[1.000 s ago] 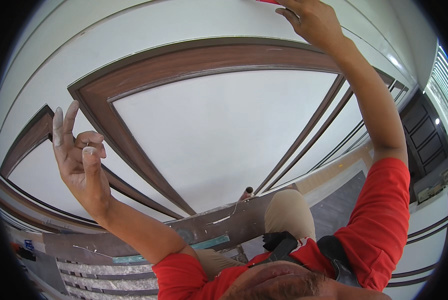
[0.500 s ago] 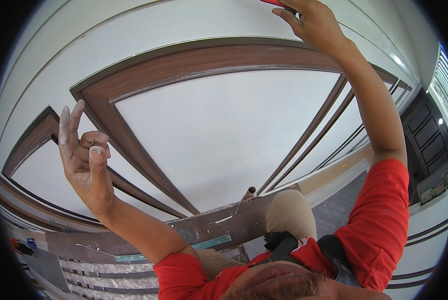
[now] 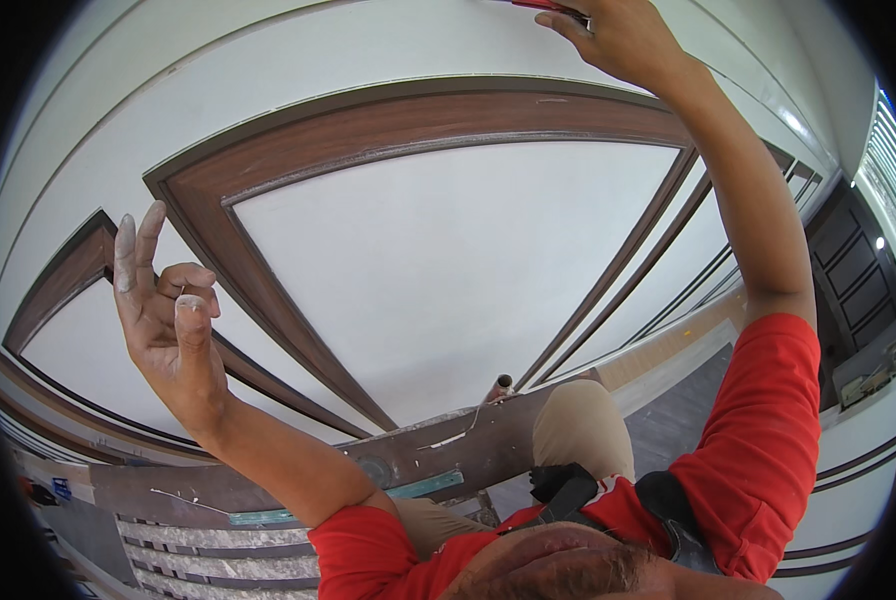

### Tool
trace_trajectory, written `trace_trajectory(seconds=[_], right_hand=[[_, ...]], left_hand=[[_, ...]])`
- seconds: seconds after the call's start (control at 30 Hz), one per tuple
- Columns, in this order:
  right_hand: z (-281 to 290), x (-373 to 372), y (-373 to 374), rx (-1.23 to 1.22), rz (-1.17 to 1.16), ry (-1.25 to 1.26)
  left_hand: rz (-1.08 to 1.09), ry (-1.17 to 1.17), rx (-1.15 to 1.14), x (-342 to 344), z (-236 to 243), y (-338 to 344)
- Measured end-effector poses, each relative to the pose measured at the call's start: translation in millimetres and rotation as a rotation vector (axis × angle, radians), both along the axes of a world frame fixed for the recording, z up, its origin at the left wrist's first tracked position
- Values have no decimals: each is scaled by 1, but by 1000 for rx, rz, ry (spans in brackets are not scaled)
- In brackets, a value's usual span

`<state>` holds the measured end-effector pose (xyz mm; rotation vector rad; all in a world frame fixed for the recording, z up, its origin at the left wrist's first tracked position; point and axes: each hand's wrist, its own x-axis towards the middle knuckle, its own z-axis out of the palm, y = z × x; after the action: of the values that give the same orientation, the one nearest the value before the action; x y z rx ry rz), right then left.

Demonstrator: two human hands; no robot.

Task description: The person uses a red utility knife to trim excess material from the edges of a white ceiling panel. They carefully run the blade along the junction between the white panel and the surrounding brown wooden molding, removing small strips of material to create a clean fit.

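At the top edge, my right hand (image 3: 623,38) is raised against the pale wall, closed around a slim red tool (image 3: 533,4). The upper edge of the picture cuts the tool off, so its kind does not show. My left hand (image 3: 173,320) is held up at the left, palm toward me, with pale dust on the fingers. Two of its fingers point up, while the others curl toward the thumb around something thin and tiny that I cannot make out. Behind it runs the brown wooden moulding (image 3: 418,115) that frames a white wall panel (image 3: 468,250).
Below me lies a dark plank (image 3: 498,440) with white specks, a greenish strip (image 3: 423,487) and an upright pipe end (image 3: 505,382). Whitish slats (image 3: 218,560) show at the lower left. A dark panelled door (image 3: 853,270) stands at the far right.
My right hand has slid slightly left along the wall with the red tool. My left hand has barely moved and keeps its finger pose.
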<state>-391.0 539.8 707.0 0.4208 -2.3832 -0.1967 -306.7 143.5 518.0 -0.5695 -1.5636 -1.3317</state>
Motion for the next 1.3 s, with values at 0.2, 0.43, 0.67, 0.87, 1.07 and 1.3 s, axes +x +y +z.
trace_trajectory(seconds=[0.2,0.43,0.67,0.87,1.07,1.3], right_hand=[[-10,-2,-6,119,-170,65],[-58,-32,16,165,-7,410],[-48,-17,2,134,-91,370],[-39,5,-12,12,-148,301],[-22,17,-24,-44,-138,175],[-15,6,-9,6,-145,146]], left_hand=[[16,16,-12,2,1,-1],[54,41,-15,7,3,-12],[80,-5,-44,4,-4,-26],[77,-25,-17,-8,-10,-28],[74,-56,19,-20,-18,-19],[40,-67,35,-20,-15,-5]])
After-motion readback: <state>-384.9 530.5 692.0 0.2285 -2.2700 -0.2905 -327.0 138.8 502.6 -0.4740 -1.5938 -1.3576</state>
